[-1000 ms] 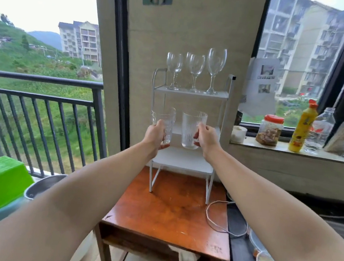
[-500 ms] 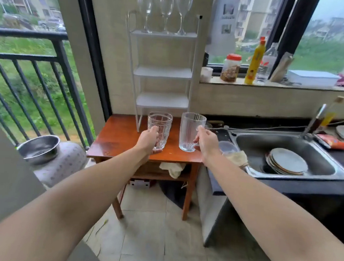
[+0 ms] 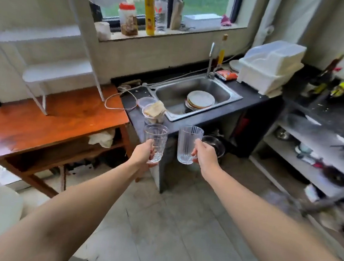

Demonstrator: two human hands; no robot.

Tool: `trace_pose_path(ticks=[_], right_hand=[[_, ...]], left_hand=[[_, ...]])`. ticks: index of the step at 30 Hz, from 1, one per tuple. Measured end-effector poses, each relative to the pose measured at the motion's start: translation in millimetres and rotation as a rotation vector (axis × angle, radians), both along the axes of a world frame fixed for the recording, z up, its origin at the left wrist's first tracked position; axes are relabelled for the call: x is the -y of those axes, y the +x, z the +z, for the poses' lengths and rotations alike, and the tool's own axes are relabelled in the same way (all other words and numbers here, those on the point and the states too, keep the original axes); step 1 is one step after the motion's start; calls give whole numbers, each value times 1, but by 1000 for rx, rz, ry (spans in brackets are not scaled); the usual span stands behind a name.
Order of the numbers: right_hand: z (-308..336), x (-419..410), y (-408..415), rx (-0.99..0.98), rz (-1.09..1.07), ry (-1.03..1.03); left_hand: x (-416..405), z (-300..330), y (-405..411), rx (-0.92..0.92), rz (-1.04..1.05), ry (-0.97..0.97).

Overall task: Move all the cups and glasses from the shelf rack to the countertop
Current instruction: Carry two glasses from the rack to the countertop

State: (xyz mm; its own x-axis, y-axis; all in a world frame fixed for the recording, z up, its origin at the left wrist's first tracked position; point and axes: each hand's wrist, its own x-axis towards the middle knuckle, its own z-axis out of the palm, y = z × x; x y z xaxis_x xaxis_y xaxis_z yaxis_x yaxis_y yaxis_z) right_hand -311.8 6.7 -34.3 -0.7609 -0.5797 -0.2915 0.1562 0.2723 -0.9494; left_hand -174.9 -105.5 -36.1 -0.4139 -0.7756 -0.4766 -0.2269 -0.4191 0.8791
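My left hand [image 3: 143, 154] grips a clear patterned tumbler [image 3: 155, 141], held upright in the air over the floor. My right hand [image 3: 205, 155] grips a clear ribbed glass [image 3: 188, 144], also upright, just right of the tumbler. Both glasses hang in front of the dark countertop [image 3: 251, 98], near its front edge. The white shelf rack [image 3: 58, 71] stands on the wooden table [image 3: 65, 117] at the left; its two lower shelves are bare and its top is out of frame.
A steel sink [image 3: 221, 89] in the countertop holds stacked plates [image 3: 200, 100]. Plastic containers [image 3: 153, 111] and a cord lie left of the sink. A white dish cover [image 3: 271, 66] sits right of the tap. Bottles and a jar line the windowsill. Lower shelves with clutter stand at right.
I have turned right and stepped back from the rack, carrying both glasses away from the wooden table toward the front of the sink counter. The wine glasses on the rack's top left the view.
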Motion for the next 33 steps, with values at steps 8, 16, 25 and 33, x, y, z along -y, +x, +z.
trace_pose_path(ticks=[8,16,25,33], right_hand=[[-20,-198,-103,-23,-313,85],[-31,-379,-183,-57,-554,190],[-32,-506,-256,-26,-848,165],[-24,-574,-361,-3,-1081,169]], left_hand=[[-159,-24,-139,15,-265,74],[-321,-29,-261,27,-510,149],[-427,-35,-385,60,-778,118],[-495,-25,-528,56,-1053,101]])
